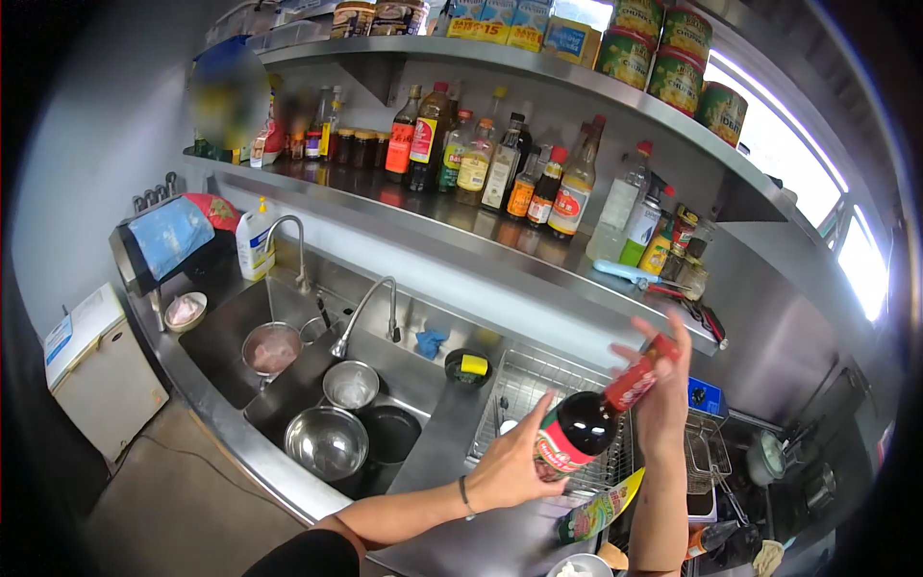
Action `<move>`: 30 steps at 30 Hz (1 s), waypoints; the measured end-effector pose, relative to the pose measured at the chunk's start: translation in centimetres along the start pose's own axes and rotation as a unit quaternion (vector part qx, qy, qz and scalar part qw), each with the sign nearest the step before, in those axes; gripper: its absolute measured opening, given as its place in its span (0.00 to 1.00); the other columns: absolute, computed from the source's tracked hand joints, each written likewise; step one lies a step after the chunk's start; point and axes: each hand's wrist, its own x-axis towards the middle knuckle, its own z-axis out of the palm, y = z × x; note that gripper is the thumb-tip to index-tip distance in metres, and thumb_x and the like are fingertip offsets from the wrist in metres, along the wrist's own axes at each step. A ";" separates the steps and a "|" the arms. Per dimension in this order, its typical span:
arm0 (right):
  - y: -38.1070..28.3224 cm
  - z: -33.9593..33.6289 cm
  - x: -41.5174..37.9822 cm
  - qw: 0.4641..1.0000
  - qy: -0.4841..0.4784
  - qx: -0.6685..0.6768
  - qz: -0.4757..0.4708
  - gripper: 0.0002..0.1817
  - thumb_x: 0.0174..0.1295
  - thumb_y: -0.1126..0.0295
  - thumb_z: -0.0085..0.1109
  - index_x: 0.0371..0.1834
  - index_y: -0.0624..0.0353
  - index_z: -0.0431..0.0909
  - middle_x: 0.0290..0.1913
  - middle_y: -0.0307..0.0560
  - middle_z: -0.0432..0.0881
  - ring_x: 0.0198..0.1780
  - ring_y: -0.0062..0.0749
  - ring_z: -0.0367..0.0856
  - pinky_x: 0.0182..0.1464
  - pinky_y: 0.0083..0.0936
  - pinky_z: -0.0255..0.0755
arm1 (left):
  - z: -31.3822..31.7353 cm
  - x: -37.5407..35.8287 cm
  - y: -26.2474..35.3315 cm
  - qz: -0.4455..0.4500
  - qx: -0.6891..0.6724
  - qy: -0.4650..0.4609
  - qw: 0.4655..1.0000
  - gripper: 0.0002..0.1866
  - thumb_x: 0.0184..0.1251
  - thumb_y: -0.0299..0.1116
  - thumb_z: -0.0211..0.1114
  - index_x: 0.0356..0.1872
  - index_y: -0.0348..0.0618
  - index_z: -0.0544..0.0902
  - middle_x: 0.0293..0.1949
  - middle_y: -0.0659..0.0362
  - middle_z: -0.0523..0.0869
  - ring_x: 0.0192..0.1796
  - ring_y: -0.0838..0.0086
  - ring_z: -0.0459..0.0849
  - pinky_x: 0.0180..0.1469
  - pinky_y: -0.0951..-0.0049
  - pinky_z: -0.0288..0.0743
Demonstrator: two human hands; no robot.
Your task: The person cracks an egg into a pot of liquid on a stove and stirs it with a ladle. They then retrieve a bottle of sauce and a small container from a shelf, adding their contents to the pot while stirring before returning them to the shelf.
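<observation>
My left hand (510,471) is closed around the lower body of a dark glass bottle (586,423) with a red and green label. The bottle is tilted, its red-wrapped neck pointing up and right. Behind that neck is my right hand (665,409), its fingers spread apart around the bottle's top end. Below the bottle, a wire rack (538,370) covers part of the steel counter. A green packet with a yellow end (601,510) lies between my forearms. At the bottom edge, a white bowl (580,565) with pale contents is partly cut off.
A double sink (226,322) on the left holds metal bowls (327,442) and a strainer (271,348). Two faucets (392,308) rise behind it. Sauce bottles (423,139) line the shelf (413,202) ahead, with cans (678,77) above. A fryer basket (707,452) stands to the right.
</observation>
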 end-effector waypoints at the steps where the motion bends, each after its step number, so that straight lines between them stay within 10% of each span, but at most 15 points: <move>1: -0.1 -0.1 0.6 0.982 -0.051 -0.151 -0.099 0.27 0.65 0.59 0.54 0.63 0.58 0.59 0.46 0.52 0.78 0.41 0.39 0.81 0.46 0.34 0.76 | -1.0 -0.2 -0.5 -0.020 0.001 -0.010 1.000 0.58 0.41 0.42 0.77 0.71 0.36 0.47 0.60 0.37 0.70 0.60 0.47 0.75 0.61 0.60 0.70; 2: -0.4 -0.4 1.3 0.929 -0.100 -0.299 -0.193 0.29 0.63 0.63 0.57 0.65 0.57 0.60 0.51 0.50 0.77 0.45 0.39 0.81 0.50 0.35 0.74 | -1.7 -0.4 -1.1 -0.041 0.000 -0.018 0.999 0.59 0.41 0.43 0.77 0.71 0.36 0.47 0.59 0.37 0.71 0.59 0.47 0.75 0.61 0.60 0.70; 6: -4.6 -0.4 3.5 0.780 -0.308 -0.539 -0.083 0.18 0.60 0.65 0.62 0.50 0.63 0.76 0.45 0.55 0.80 0.42 0.42 0.80 0.47 0.31 0.72 | -3.0 -1.0 -3.5 -0.056 0.028 -0.038 0.997 0.59 0.41 0.43 0.77 0.71 0.37 0.46 0.60 0.36 0.71 0.60 0.45 0.74 0.60 0.59 0.71; 11: -3.7 0.4 4.5 0.673 -0.230 -0.702 0.036 0.21 0.58 0.51 0.61 0.32 0.62 0.82 0.16 0.54 0.76 0.24 0.52 0.78 0.32 0.36 0.72 | -2.9 -0.6 -5.5 -0.039 0.079 -0.036 0.995 0.58 0.41 0.42 0.76 0.71 0.36 0.48 0.61 0.38 0.71 0.60 0.47 0.74 0.60 0.59 0.71; 14: -4.5 0.9 4.3 0.580 -0.138 -0.801 0.053 0.24 0.60 0.49 0.58 0.32 0.64 0.81 0.19 0.55 0.78 0.29 0.55 0.79 0.35 0.37 0.73 | -3.1 0.4 -6.8 0.048 0.153 -0.003 0.987 0.58 0.40 0.37 0.73 0.72 0.39 0.45 0.58 0.42 0.73 0.55 0.50 0.77 0.55 0.61 0.75; 18: -5.4 -0.5 5.2 0.731 -0.336 -0.592 -0.051 0.18 0.65 0.59 0.55 0.51 0.60 0.75 0.27 0.52 0.81 0.29 0.44 0.79 0.40 0.35 0.73 | -4.0 1.6 -6.3 -0.006 0.117 -0.036 0.992 0.58 0.39 0.38 0.74 0.72 0.38 0.46 0.61 0.41 0.71 0.57 0.49 0.76 0.55 0.61 0.74; 30: -3.7 -2.4 3.0 0.839 -0.213 -0.501 -0.019 0.29 0.62 0.57 0.56 0.62 0.61 0.61 0.27 0.47 0.77 0.26 0.26 0.74 0.29 0.24 0.65 | -13.6 5.9 -5.2 0.030 0.173 0.188 0.966 0.57 0.39 0.38 0.74 0.71 0.33 0.48 0.55 0.41 0.76 0.54 0.51 0.79 0.54 0.60 0.74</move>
